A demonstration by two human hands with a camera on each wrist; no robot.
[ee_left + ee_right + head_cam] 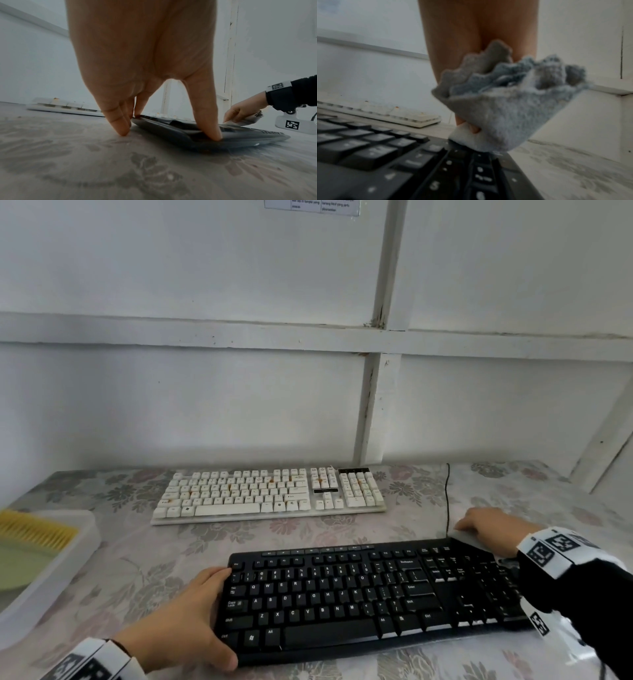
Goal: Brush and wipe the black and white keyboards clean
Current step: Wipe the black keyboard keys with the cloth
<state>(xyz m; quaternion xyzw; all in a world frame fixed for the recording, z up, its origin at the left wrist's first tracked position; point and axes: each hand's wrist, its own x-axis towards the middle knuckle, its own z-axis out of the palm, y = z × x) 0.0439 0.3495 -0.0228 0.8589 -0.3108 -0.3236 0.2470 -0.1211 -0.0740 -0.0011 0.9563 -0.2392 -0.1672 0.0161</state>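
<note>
Currently, keyboards: two on your table, which wears a floral cover.
Black keyboard: nearest you, lying flat, white legends on dark keys, its thin black cable running back toward the wall.
White keyboard: farther back, near the wall, parallel to the black one and well apart from it; cream keys with orange-brown stains scattered over several rows.
Hands: two, each wrist banded with printed markers.
Left hand: your thumb lies on the black keyboard's front left corner and the fingers reach down its left end, gripping that end.
Right hand: your fingers curl around one bunched grey-blue cloth, pressing it on the black keyboard's far right corner.
Tray: one, translucent white, at your left table edge.
Brush: one, yellow bristles, lying inside the tray.
</note>
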